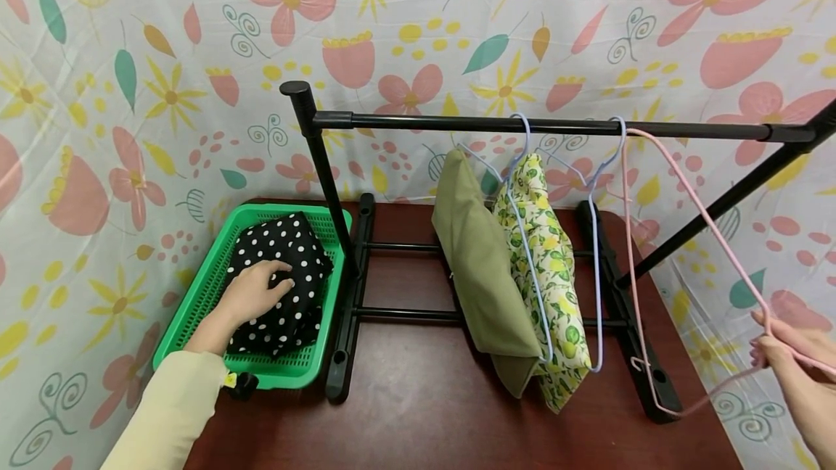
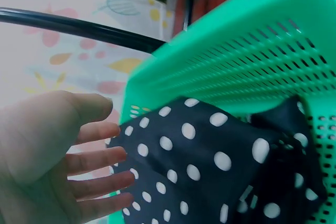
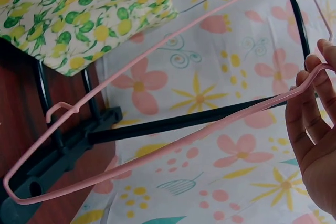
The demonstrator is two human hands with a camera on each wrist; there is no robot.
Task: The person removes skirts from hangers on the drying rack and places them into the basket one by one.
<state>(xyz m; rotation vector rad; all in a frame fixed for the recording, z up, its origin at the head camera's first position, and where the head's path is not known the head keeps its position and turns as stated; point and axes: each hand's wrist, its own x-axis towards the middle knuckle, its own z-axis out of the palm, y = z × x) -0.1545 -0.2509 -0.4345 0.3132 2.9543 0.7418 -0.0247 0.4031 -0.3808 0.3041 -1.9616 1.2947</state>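
Observation:
Over the green basket (image 1: 196, 303) at the left, my left hand (image 1: 257, 292) hovers at the black polka-dot cloth (image 1: 294, 325). Its fingers are spread and slightly bent in the left wrist view, beside the cloth (image 2: 194, 150) with nothing between them. At the far right, my right hand (image 1: 793, 368) pinches a pink clothes hanger (image 1: 708, 220) near its hook end. The hanger (image 3: 173, 150) is tilted on its side and bare, its long bar and small side hook showing in the right wrist view. Part of the right hand lies beyond the head view's edge.
A black clothes rack (image 1: 418, 122) stands on the dark red table (image 1: 418, 412). Two lilac hangers hang from its bar, with an olive cloth (image 1: 480, 260) and a lemon-print cloth (image 1: 555, 274) on or beside them. A floral curtain (image 1: 405, 35) closes off the back.

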